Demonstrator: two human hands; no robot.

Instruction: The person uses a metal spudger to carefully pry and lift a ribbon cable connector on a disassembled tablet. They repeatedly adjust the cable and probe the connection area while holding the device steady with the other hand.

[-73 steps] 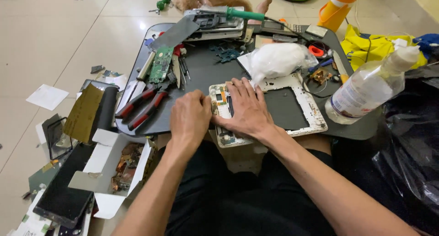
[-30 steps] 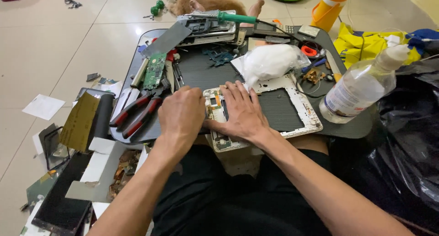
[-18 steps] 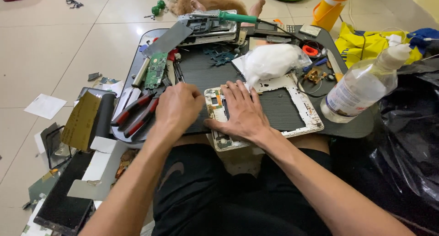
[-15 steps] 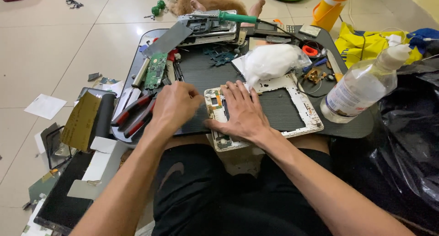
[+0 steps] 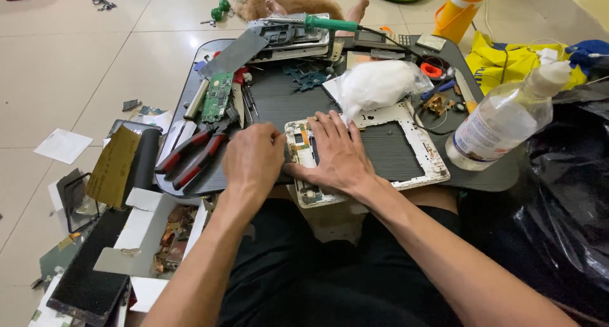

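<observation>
A: The white frame point(image 5: 380, 150) of an opened tablet lies flat on the dark tray point(image 5: 273, 102), at its near edge, partly over the person's lap. The right hand point(image 5: 339, 156) rests on the frame's left end, palm down, fingers spread, pressing rather than gripping.

B: And the left hand point(image 5: 252, 161)?

A: It sits just beside the frame's left edge, fingers curled under. Whether they pinch a part or a small tool cannot be told; the fingertips are hidden.

B: How would the person do this step well?

A: Judging from the pose, by keeping the right palm's weight steady so the frame does not slide off the tray, and working the left fingers gently along the edge, since the thin frame looks easy to bend.

B: What packages or labels are around?

A: A clear bottle point(image 5: 501, 121) with a white paper label lies tilted at the tray's right edge. Behind the frame, touching it, is a clear bag point(image 5: 380, 86) of white stuffing. An orange bottle point(image 5: 462, 11) stands on the floor beyond the tray. Left of the tray, an open white box point(image 5: 149, 238) holds small scraps, near a brown sheet point(image 5: 114, 165). Red pliers point(image 5: 190, 159) lie near the left hand.
</observation>
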